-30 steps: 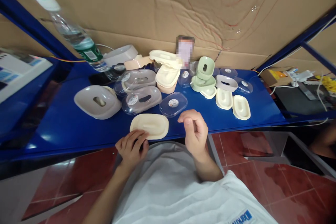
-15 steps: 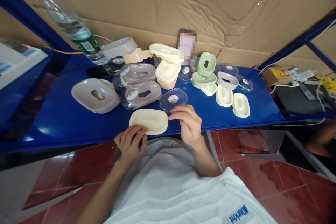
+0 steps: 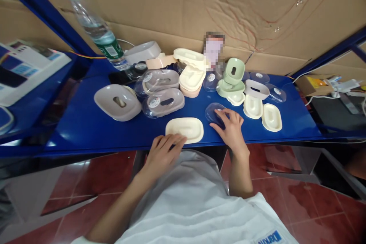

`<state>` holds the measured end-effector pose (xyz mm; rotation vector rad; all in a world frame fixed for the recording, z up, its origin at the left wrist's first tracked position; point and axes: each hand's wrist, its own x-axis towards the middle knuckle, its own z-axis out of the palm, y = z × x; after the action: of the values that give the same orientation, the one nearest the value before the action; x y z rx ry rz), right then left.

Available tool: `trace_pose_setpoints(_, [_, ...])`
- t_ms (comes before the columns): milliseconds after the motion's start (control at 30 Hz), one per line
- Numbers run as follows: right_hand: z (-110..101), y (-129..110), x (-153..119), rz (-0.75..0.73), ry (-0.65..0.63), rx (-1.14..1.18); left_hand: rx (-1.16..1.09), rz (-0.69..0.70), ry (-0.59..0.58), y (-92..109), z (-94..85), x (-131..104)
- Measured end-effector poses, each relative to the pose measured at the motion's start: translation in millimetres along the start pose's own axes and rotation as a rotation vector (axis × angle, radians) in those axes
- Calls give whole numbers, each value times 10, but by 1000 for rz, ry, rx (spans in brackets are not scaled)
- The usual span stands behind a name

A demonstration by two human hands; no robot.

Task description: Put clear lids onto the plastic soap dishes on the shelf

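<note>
A cream oval tray [image 3: 188,127] lies near the front edge of the blue table [image 3: 85,137]. The fingers of my left hand [image 3: 167,152] rest on its lower left rim. To the right, my right hand [image 3: 232,129] has its thumb and fingers around the near right edge of a clear oval lid [image 3: 214,111], which carries a round sticker partly covered by the fingers. Behind the tray is a grey oval piece under a clear lid [image 3: 167,103]. A larger grey oval holder [image 3: 117,103] with a slot stands to the left.
A water bottle [image 3: 100,34] stands at the back left. Green holders [image 3: 235,70], a grey slotted piece [image 3: 257,89] and cream trays [image 3: 271,117] sit at the right. Cardboard [image 3: 160,11] lines the back; a blue frame bar [image 3: 42,7] rises at the left.
My right hand has left the tray's side and now has hold of the clear lid, which has shifted right, away from the grey pieces. The camera view has turned a little left.
</note>
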<state>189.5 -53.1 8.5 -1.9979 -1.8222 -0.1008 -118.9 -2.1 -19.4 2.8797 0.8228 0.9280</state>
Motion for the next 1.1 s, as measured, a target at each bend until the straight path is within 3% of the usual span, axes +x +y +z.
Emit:
trace_pose_setpoints(133, [-18,68,-48,1,131,38,11,-47,-16,27,-7,152])
trace_pose_setpoints(267, [-133,48,40,-4,564,221,12,-48,-56,-55,5,122])
trace_pose_setpoints(367, [-273,96,281,-33,722,256,9,-35,-41,-99,23,73])
trace_pose_setpoints(433, [-362,218,518,-66,644,138,22,-31,-20,-107,52,54])
trace_pose_setpoints(567, [-441,603,966,-119,209,-151,78,-13,45,-98,128,43])
trace_pose_setpoints(733, [-315,974,1132,-148,-99,-176,89,-14,113,-69,167,61])
trace_pose_setpoints(833, [-283,1049,1096,-171,-118,-140,46,-59,132,-45,146,86])
trace_pose_setpoints(933, [-377,977,984,-201,1,-139,-7,-101,133,-29,129,104])
trace_pose_setpoints(1100, [-528,425,563,-341,97,-82,-16,-179,142,-23,162,83])
